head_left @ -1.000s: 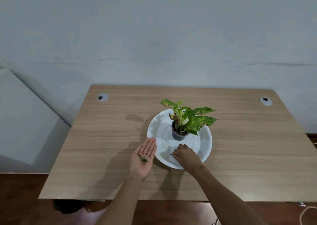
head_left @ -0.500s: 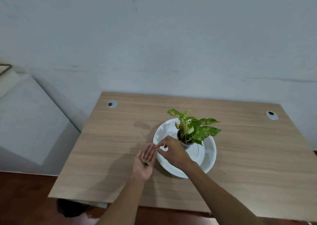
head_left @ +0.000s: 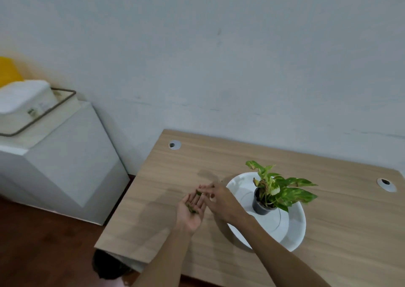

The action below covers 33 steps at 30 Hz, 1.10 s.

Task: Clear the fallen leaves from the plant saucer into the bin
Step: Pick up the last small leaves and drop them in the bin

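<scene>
Since a second ago the right hand [head_left: 219, 201] leaves the saucer [head_left: 291, 227], fingers pinching a light, limp leaf [head_left: 198, 192] over the cupped left hand [head_left: 191, 210].

Office: wooden desk [head_left: 328, 232] with cable grommets [head_left: 174, 144]

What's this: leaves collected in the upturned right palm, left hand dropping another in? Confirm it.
Not right: the hands are swapped. The head view shows the leaves lying in the upturned left hand, while the right hand brings another leaf to it.
</scene>
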Tool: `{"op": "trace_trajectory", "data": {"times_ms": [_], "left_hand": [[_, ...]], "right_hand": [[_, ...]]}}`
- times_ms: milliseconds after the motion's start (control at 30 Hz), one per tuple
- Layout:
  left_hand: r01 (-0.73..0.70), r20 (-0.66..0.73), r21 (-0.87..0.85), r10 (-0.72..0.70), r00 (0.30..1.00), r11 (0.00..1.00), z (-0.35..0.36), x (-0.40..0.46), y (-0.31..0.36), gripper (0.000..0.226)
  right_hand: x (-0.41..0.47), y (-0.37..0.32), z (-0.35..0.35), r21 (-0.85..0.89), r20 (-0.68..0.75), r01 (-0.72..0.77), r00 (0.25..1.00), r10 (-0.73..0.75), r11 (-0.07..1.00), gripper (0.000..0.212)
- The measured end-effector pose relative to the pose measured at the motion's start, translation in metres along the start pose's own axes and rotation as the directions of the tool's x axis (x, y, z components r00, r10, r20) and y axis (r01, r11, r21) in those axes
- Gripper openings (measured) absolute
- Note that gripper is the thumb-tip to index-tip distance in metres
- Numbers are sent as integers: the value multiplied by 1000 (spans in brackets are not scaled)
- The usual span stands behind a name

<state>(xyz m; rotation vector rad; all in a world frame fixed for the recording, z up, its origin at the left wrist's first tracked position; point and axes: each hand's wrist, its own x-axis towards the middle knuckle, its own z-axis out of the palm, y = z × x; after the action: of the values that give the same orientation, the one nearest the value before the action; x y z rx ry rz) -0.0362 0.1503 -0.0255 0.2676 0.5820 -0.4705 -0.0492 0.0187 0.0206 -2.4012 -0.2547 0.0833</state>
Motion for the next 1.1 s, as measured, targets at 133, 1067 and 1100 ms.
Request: {"op": "trace_trajectory", "data": {"times_ms": [133, 1067, 1100], "left_hand": [[-15, -1, -76, 15, 1000, 997, 1, -9, 23, 41], [-407, -215, -244, 360, 908, 880, -214, -85, 286, 41], [-412, -224, -255, 361, 905, 875, -224, -86, 291, 40]], "right_hand": [[21, -15, 13, -22, 45, 71, 997, -70, 997, 24], [122, -123, 272, -301, 571, 454, 790, -223, 839, 64], [127, -125, 279, -310, 576, 481, 781, -241, 820, 61]]}}
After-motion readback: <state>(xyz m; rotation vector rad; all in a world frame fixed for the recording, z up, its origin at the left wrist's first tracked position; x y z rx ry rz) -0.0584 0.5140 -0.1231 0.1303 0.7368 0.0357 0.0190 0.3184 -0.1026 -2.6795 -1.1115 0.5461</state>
